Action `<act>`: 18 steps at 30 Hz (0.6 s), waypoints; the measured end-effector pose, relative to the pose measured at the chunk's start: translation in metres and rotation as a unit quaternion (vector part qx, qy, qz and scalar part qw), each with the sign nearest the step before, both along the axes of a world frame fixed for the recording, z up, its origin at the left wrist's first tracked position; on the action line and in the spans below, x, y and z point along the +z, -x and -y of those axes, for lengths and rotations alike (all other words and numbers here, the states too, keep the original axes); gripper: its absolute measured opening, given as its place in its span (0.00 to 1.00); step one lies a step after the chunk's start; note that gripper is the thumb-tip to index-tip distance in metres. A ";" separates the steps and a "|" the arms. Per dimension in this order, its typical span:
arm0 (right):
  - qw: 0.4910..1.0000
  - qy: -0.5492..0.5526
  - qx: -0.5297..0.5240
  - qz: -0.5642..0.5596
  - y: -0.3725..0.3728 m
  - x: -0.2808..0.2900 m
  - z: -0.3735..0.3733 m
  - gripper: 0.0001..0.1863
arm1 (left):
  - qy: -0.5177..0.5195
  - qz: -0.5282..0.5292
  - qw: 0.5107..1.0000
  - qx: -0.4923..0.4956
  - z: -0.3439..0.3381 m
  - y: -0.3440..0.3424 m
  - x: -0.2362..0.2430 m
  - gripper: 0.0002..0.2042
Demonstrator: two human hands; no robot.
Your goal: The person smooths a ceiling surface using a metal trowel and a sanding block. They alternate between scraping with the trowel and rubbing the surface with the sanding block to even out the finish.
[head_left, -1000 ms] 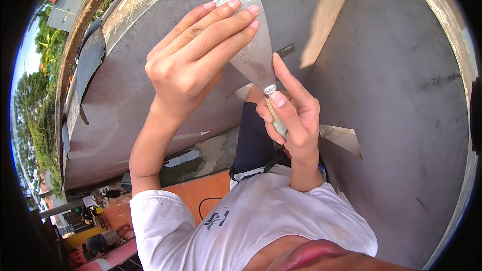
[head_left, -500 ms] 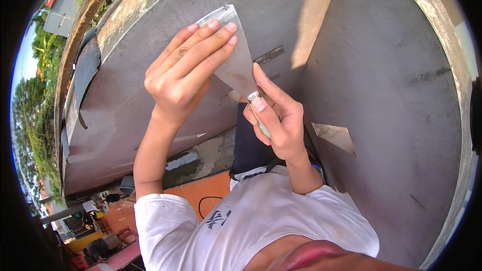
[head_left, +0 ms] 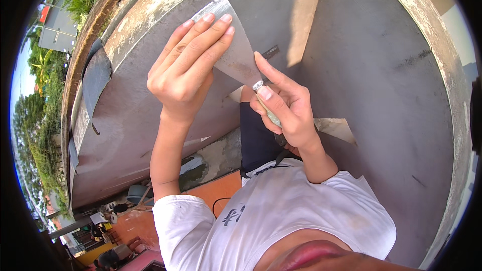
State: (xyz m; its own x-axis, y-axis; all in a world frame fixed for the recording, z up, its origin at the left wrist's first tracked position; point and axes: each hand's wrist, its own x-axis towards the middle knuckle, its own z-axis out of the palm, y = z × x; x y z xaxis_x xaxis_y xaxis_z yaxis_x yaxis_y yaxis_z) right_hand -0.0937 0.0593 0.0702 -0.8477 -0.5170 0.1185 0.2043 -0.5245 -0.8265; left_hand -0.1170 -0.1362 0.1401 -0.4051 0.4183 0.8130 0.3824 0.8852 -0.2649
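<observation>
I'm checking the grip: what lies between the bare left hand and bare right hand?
In the head view, the lower part of a flat grey metal scraper blade, tapering from the left hand to a shiny collar by the right hand.

Wide fisheye view from your head's left camera, looking down over your white short-sleeved cloth shirt (head_left: 306, 206), close to your bare left hand (head_left: 181, 73) and bare right hand (head_left: 292, 111), smooth grey wall (head_left: 386, 95) beyond
</observation>
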 end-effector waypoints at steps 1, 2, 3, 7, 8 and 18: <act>1.000 -0.013 -0.003 0.011 -0.006 -0.013 0.001 0.27 | -0.015 0.011 1.000 -0.002 0.001 -0.003 -0.013 0.13; 0.999 -0.025 -0.005 0.024 -0.011 -0.015 0.004 0.27 | -0.024 0.037 0.999 0.008 -0.001 -0.012 -0.020 0.14; 1.000 -0.024 -0.004 0.005 -0.009 -0.014 0.004 0.27 | -0.021 0.021 1.000 0.008 0.001 -0.012 -0.019 0.14; 1.000 -0.002 0.008 -0.023 0.009 0.020 0.000 0.26 | -0.019 -0.045 0.999 -0.014 0.004 0.006 0.006 0.14; 1.000 -0.004 -0.002 -0.030 0.008 0.022 0.000 0.26 | -0.022 -0.052 0.998 -0.019 0.002 0.010 0.011 0.14; 0.999 -0.014 -0.010 -0.046 0.009 0.019 0.003 0.27 | -0.019 -0.075 0.997 -0.022 0.003 0.010 0.011 0.14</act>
State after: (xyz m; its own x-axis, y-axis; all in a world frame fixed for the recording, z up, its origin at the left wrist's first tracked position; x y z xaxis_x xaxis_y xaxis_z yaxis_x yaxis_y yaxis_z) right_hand -0.1030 0.0566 0.0893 -0.8446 -0.5037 0.1816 0.1164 -0.5038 -0.8559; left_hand -0.1274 -0.1391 0.1515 -0.2601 0.4008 0.8785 0.3795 0.8790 -0.2887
